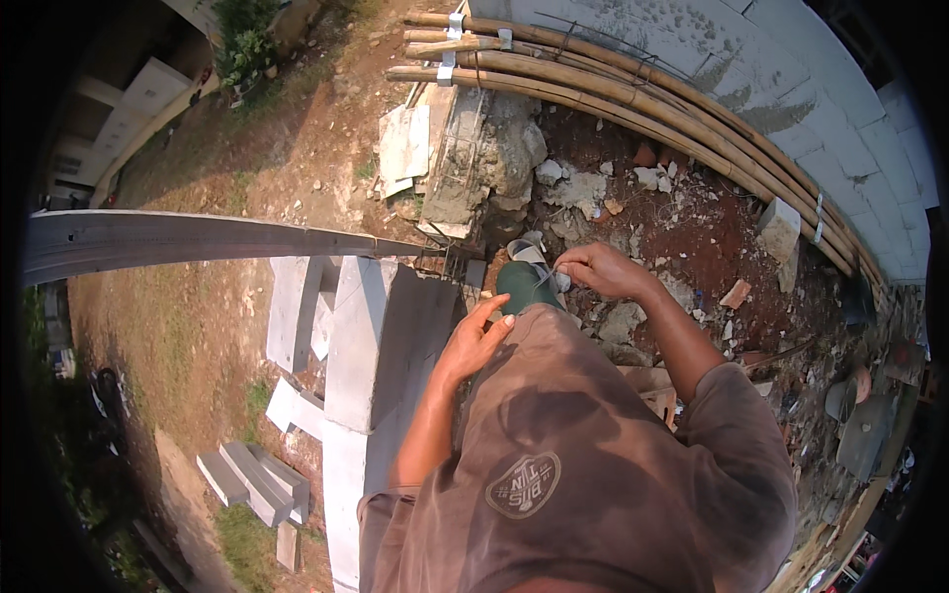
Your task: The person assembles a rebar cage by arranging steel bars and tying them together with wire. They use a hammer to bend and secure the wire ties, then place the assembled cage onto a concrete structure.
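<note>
A person in a brown shirt [603, 484] bearing a pale printed badge looks down over a sunlit building site, both hands just beyond the shirt's hem. The left hand [476, 341] lies at the left edge of a dark green, cloth-like piece [521, 285], its fingers loosely spread. To the right, the right hand [611, 272] pinches a thin pale strand [547, 274] between thumb and fingers, just above the green piece. Near on the left stands a pale block wall [358, 371], with loose grey blocks [247, 472] on the ground farther left. A long beam [198, 244] reaches in from the left beyond the wall. Farther off, rubble [578, 193] covers reddish soil beside a broken concrete mass [506, 148], while bamboo poles [633, 99] run before a far grey wall [781, 74] on the right
</note>
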`<state>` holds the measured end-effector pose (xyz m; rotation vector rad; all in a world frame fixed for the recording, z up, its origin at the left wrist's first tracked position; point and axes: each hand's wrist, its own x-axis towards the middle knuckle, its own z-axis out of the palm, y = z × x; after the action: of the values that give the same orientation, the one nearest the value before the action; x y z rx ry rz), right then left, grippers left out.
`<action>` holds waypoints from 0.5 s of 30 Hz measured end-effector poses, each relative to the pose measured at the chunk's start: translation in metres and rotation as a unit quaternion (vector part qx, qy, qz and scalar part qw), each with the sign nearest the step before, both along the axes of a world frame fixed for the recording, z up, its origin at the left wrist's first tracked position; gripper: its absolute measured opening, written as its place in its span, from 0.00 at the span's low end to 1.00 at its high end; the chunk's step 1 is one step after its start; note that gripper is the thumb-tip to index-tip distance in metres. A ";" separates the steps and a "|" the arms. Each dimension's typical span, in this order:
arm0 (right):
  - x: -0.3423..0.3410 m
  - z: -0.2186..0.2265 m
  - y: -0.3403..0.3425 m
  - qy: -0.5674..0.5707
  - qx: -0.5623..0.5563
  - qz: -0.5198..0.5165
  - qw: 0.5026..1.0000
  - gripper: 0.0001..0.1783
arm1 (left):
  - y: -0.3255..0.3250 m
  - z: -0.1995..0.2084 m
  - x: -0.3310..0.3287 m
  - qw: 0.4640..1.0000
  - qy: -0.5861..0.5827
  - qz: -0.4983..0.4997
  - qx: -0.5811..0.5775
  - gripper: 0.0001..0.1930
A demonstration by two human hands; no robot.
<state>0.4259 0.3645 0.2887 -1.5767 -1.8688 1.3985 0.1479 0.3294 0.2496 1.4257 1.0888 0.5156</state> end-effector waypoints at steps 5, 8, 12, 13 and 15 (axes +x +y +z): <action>0.099 -0.040 0.023 -0.102 0.036 -0.147 0.983 0.13 | -0.007 -0.030 -0.028 0.982 0.030 0.154 -0.109 0.21; 0.173 -0.095 0.038 -0.058 0.011 -0.311 0.949 0.13 | -0.006 -0.042 -0.035 0.961 0.016 0.223 -0.165 0.21; 0.229 -0.118 0.073 -0.100 0.029 -0.439 0.892 0.13 | 0.003 -0.057 -0.038 0.937 0.041 0.284 -0.198 0.20; 0.248 -0.123 0.080 -0.144 0.020 -0.455 0.879 0.13 | 0.011 -0.057 -0.034 0.935 0.051 0.288 -0.199 0.19; 0.270 -0.129 0.095 -0.228 -0.001 -0.472 0.852 0.12 | 0.023 -0.060 -0.029 0.933 0.066 0.293 -0.198 0.19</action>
<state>0.6958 0.4590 0.1599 -2.4661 -0.9212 0.5973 0.1187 0.3521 0.1897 0.7756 1.6363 0.5800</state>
